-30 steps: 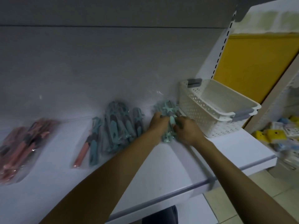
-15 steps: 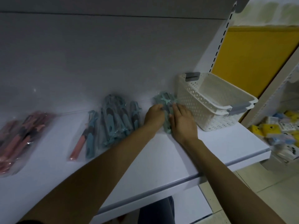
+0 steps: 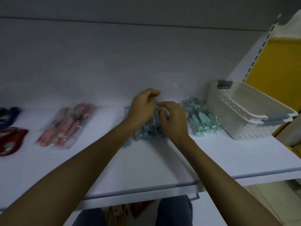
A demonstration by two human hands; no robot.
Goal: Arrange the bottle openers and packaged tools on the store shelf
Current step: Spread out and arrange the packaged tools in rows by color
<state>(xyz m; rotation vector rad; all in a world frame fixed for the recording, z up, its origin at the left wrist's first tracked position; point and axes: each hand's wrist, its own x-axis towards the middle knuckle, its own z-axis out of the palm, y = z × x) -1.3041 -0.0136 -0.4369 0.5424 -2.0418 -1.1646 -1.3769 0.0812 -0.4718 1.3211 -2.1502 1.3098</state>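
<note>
A pile of teal packaged tools (image 3: 147,132) in clear plastic lies on the white shelf (image 3: 146,162), near the back panel (image 3: 114,62) and directly under both hands. The left hand (image 3: 142,109) is over the pile's far left part, and its fingers (image 3: 153,93) are curled inward above the top end of the packets. The right hand (image 3: 175,120) is just beside it on the right, palm down. Its index finger (image 3: 162,104) points left towards the left hand, and its other fingers are bent down against the plastic. The picture is blurred at the fingertips, so it cannot be told whether either hand actually pinches the wrapping or only touches it. Both forearms reach up from the bottom of the view and converge over the pile, with the wrists nearly straight.

A second teal bundle (image 3: 202,119) lies to the right of the right hand, close against a white perforated basket (image 3: 228,110) with grey handles. To the left of the hands, well apart, lies a pack of pink packaged tools (image 3: 68,124). Farther left, at the frame edge, are red items (image 3: 9,141) and dark blue items (image 3: 8,114).
</note>
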